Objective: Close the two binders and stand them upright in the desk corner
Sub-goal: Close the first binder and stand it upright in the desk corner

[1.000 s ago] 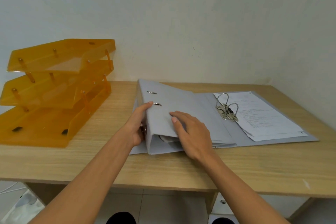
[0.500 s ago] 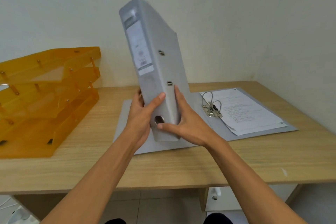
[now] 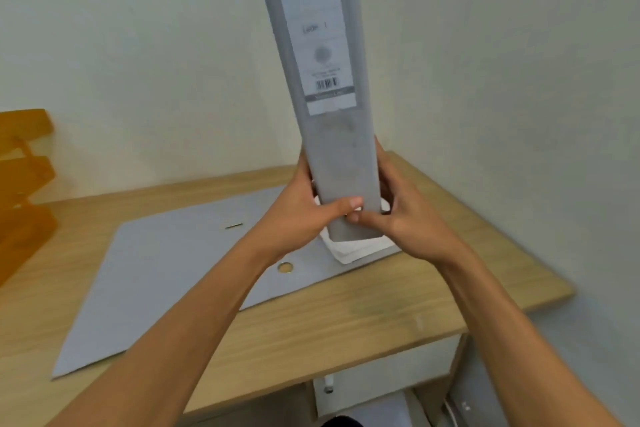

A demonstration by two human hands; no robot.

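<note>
A person holds a closed grey binder (image 3: 341, 149) upright in the air, spine toward them, above the far right part of the wooden worktop (image 3: 346, 315). The left hand (image 3: 298, 218) and right hand (image 3: 405, 215) clamp its lower end from either side, thumbs across the spine. A second binder (image 3: 166, 270) lies open and flat beneath, papers (image 3: 360, 248) showing. Orange trays (image 3: 20, 184) stand at the left edge.

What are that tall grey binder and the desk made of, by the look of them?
The grey binder looks like stiff board with a matte covering and a printed paper spine label. The desk shows light wood grain; solid wood or laminate, I can't tell.
</note>
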